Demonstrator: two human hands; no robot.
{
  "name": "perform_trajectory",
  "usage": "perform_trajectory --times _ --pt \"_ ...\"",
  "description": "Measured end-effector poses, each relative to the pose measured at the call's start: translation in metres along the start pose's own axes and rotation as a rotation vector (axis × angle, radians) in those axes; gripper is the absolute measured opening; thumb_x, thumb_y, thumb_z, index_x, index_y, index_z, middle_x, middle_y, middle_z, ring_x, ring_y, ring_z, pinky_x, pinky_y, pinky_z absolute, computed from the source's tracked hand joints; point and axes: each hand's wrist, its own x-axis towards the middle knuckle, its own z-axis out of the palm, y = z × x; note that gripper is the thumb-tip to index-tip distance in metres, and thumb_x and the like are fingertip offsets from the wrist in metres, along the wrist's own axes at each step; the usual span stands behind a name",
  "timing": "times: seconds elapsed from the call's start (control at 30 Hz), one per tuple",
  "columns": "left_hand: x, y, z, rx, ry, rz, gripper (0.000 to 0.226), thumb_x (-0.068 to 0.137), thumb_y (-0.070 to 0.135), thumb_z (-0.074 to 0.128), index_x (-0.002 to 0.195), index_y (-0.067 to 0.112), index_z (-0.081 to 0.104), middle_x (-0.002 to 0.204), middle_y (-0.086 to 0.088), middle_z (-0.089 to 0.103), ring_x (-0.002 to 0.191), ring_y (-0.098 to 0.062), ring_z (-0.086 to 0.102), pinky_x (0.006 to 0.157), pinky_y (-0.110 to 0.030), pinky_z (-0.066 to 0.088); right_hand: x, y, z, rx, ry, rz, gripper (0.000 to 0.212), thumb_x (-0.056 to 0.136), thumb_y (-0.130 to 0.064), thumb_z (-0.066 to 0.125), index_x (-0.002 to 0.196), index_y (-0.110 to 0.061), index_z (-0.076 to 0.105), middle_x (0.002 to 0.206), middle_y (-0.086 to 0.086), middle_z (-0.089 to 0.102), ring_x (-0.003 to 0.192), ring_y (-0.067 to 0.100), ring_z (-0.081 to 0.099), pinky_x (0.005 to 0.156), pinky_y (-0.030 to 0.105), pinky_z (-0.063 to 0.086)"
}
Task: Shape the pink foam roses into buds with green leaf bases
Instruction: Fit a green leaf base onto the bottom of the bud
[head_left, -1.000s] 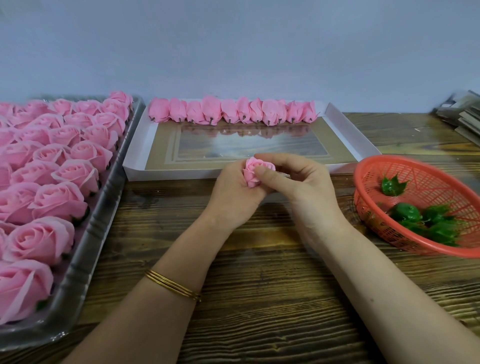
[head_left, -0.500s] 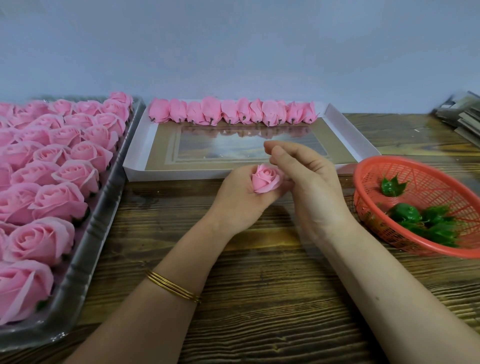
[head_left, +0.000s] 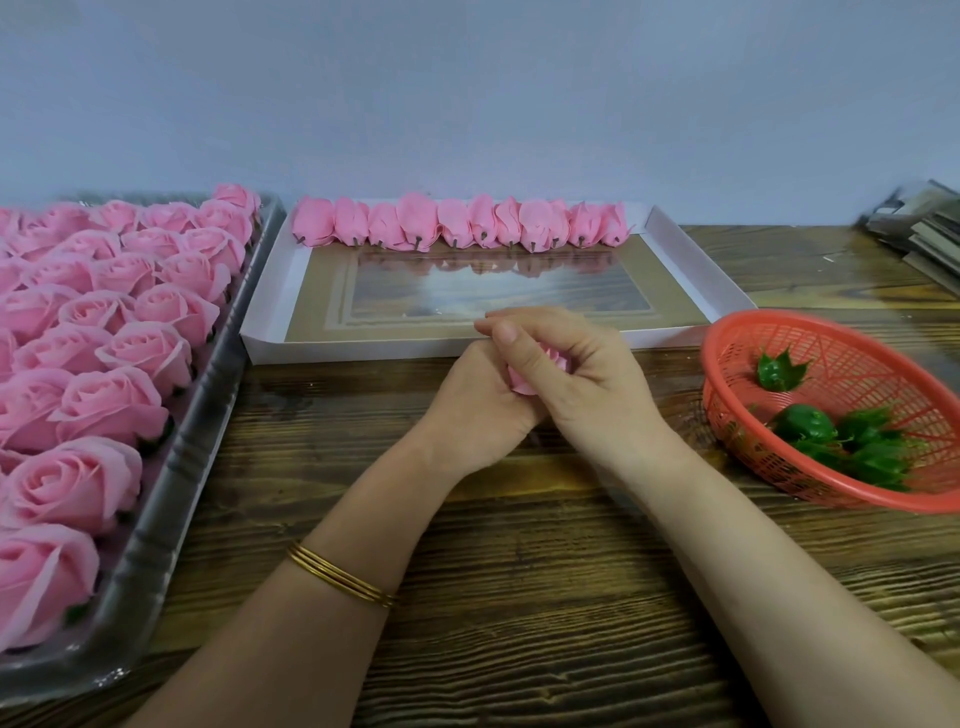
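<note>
A pink foam rose (head_left: 522, 376) sits almost wholly hidden between my two hands at the table's centre. My left hand (head_left: 475, 410) cups it from the left and below. My right hand (head_left: 576, 374) wraps over it from the right, fingers curled round the petals. Only a small pink patch shows between the palms. Green leaf bases (head_left: 841, 441) lie in the red basket (head_left: 779, 332) at the right. A row of finished pink buds (head_left: 457, 223) lines the far edge of the white box lid (head_left: 270, 312).
A grey tray (head_left: 171, 499) full of open pink roses (head_left: 104, 332) fills the left side. A stack of flat card pieces (head_left: 924, 228) lies at the far right. Bare wooden tabletop (head_left: 519, 597) shows under my forearms.
The rose was open to view in my left hand with my right fingers lifted above it. Now my right hand has closed over the rose and covers it.
</note>
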Motion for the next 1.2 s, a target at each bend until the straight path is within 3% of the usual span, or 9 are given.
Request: perform_trajectory --times 0.1,0.27,0.6,0.73,0.83,0.9,0.97,1.03,1.2 --pt "0.0 0.001 0.0 -0.042 0.0 -0.021 0.013 0.089 -0.006 0.059 0.095 0.0 0.069 0.09 -0.011 0.071 0.089 -0.015 0.068 0.08 -0.035 0.057 -0.002 -0.002 0.0 -0.027 -0.013 0.042 0.023 0.092 -0.024 0.062 0.106 -0.009 0.074 0.106 0.002 0.073 0.103 0.009 0.065 0.099 0.034 0.048" --pt "-0.002 0.003 0.0 -0.089 -0.005 -0.064 0.027 0.09 0.0 0.061 0.08 0.024 0.067 0.075 0.014 0.07 0.077 0.004 0.065 0.066 -0.01 0.048 -0.004 -0.003 0.0 -0.068 -0.005 0.107 0.052 0.077 -0.048 0.06 0.117 -0.015 0.069 0.115 0.001 0.07 0.11 0.011 0.063 0.103 0.039 0.046" --pt "-0.003 0.007 0.0 -0.105 0.008 -0.068 0.017 0.092 -0.004 0.057 0.081 0.005 0.066 0.075 0.004 0.065 0.07 0.002 0.059 0.064 -0.013 0.046 -0.005 0.002 -0.002 -0.205 -0.082 0.155 0.072 0.074 -0.061 0.057 0.131 -0.016 0.058 0.124 -0.004 0.064 0.116 0.007 0.057 0.104 0.032 0.043" --pt "-0.003 0.006 -0.001 -0.085 -0.021 -0.072 0.012 0.093 0.0 0.057 0.086 0.0 0.066 0.079 -0.001 0.065 0.074 -0.002 0.059 0.067 -0.014 0.047 -0.006 0.001 -0.004 -0.236 -0.111 0.125 0.055 0.083 -0.052 0.063 0.113 -0.006 0.061 0.108 0.004 0.068 0.1 0.009 0.058 0.087 0.022 0.043" --pt "-0.002 0.006 -0.003 -0.085 -0.027 -0.08 0.008 0.09 -0.001 0.059 0.086 -0.001 0.066 0.079 0.0 0.064 0.074 -0.003 0.059 0.068 -0.017 0.048 -0.005 0.003 -0.008 -0.233 -0.143 0.118 0.064 0.079 -0.055 0.064 0.111 0.0 0.059 0.109 0.013 0.066 0.1 0.016 0.058 0.09 0.028 0.042" --pt "-0.002 0.006 -0.003 -0.162 -0.055 -0.102 0.006 0.085 -0.004 0.064 0.086 0.002 0.067 0.078 0.003 0.066 0.074 -0.005 0.06 0.07 -0.024 0.05 -0.003 0.001 -0.014 -0.116 -0.165 0.204 0.069 0.071 -0.059 0.068 0.115 -0.007 0.063 0.109 0.011 0.069 0.104 0.019 0.062 0.095 0.035 0.048" --pt "-0.003 0.009 -0.003 -0.291 -0.102 -0.126 0.024 0.08 -0.003 0.068 0.075 0.02 0.071 0.066 0.014 0.064 0.062 0.002 0.057 0.061 -0.017 0.047 0.001 -0.002 -0.023 0.211 -0.134 0.324 0.07 0.062 -0.062 0.078 0.113 -0.016 0.068 0.112 0.006 0.072 0.108 0.019 0.066 0.097 0.037 0.052" --pt "-0.003 0.009 -0.001 -0.353 -0.161 -0.149 0.034 0.079 0.002 0.069 0.061 0.031 0.066 0.054 0.018 0.055 0.05 0.004 0.05 0.051 -0.01 0.039 0.005 -0.006 -0.031 0.48 -0.1 0.374 0.07 0.057 -0.066 0.078 0.105 -0.015 0.072 0.113 0.005 0.072 0.106 0.018 0.068 0.088 0.033 0.056" --pt "-0.002 0.004 -0.001 -0.378 -0.244 -0.239 0.031 0.074 0.012 0.074 0.057 0.026 0.052 0.055 0.005 0.038 0.048 -0.009 0.034 0.046 -0.02 0.031 0.007 -0.007 -0.032 0.591 -0.06 0.362 0.04 0.065 -0.041 0.071 0.09 -0.011 0.075 0.111 0.009 0.072 0.111 0.021 0.063 0.095 0.038 0.052"
